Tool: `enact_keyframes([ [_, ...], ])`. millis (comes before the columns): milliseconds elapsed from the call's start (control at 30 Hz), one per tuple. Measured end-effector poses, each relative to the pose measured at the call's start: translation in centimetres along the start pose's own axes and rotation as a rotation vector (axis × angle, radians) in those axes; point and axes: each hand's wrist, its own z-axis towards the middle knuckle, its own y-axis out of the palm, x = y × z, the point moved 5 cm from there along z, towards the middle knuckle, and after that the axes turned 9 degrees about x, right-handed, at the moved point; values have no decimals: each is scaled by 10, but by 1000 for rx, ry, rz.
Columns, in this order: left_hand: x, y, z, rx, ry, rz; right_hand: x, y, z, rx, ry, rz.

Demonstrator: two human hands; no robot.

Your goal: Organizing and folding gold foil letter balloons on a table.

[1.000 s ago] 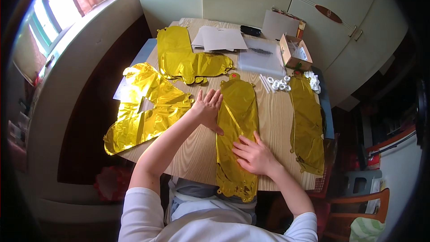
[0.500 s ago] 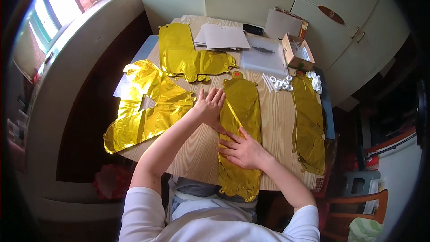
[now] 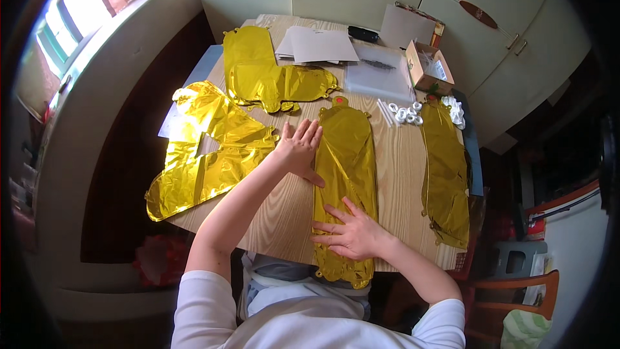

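Observation:
Flat in front of me lies a long gold foil balloon (image 3: 347, 148), uninflated, its lower end reaching over the table's near edge. My left hand (image 3: 299, 150) rests along its left edge, fingers spread and thumb on the foil. Lower down, my right hand (image 3: 352, 231) lies on the foil with its fingers apart. Neither hand grips anything. To the left is a gold foil balloon with an opening in it (image 3: 219, 152). An L-shaped gold foil balloon (image 3: 255, 68) lies behind it, and another long gold one (image 3: 444, 174) is at the right.
White papers (image 3: 316, 45), a clear plastic sheet (image 3: 378, 76) and a black case (image 3: 363, 33) lie at the back. Small white rolls (image 3: 405, 115) and white sticks (image 3: 385, 112) sit near an open box (image 3: 429, 72). Crumpled white tissue (image 3: 454, 111) is at the right. A wooden chair (image 3: 546, 294) stands lower right.
My right hand has slid down the balloon toward me, and its fingers have spread wider. The left hand stays near the same edge. The raised crease across the foil looks flatter.

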Motion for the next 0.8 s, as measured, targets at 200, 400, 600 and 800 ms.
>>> enact_keyframes([
  [200,-9,8,13,56,-66,-62,-1,-1,-2,-5,-3,-12],
  [400,-2,-1,10,308,-46,-72,-2,-3,-2,19,0,-21],
  [600,38,1,-21,241,32,-212,-2,-3,-4,-1,19,-22],
  [800,13,7,-7,241,-68,-115,-3,-4,-1,25,1,-12],
])
